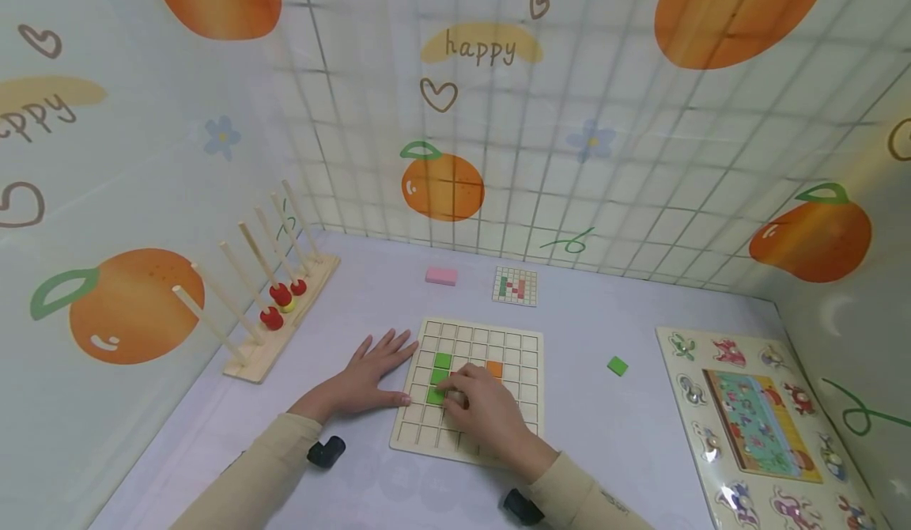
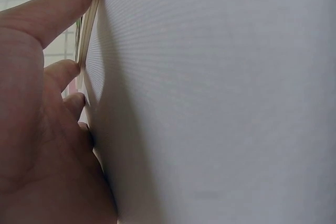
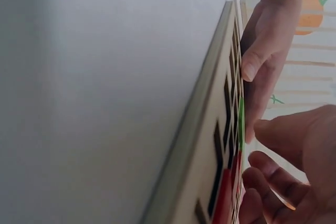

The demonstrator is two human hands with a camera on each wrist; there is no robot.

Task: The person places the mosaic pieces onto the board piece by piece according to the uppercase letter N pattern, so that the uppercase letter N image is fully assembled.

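A square wooden grid board (image 1: 420,437) lies on the table with three green tiles (image 1: 442,361) in a column and an orange tile (image 1: 494,369) to their right. My left hand (image 1: 366,377) is spread at the board's left side, its thumb at the edge; the left wrist view shows this thumb (image 2: 52,11) against the board's rim. Over the middle of the board is my right hand (image 1: 487,411), fingertips right at the lowest green tile. In the right wrist view its thumb and loosely bent fingers (image 3: 268,166) stand apart. The hand hides part of the grid.
Behind the board lie a pink block (image 1: 441,277) and a small patterned grid card (image 1: 515,286). A loose green tile (image 1: 618,366) is to the right, before an animal puzzle board (image 1: 701,439). A wooden peg rack (image 1: 245,368) with red and yellow beads stands left.
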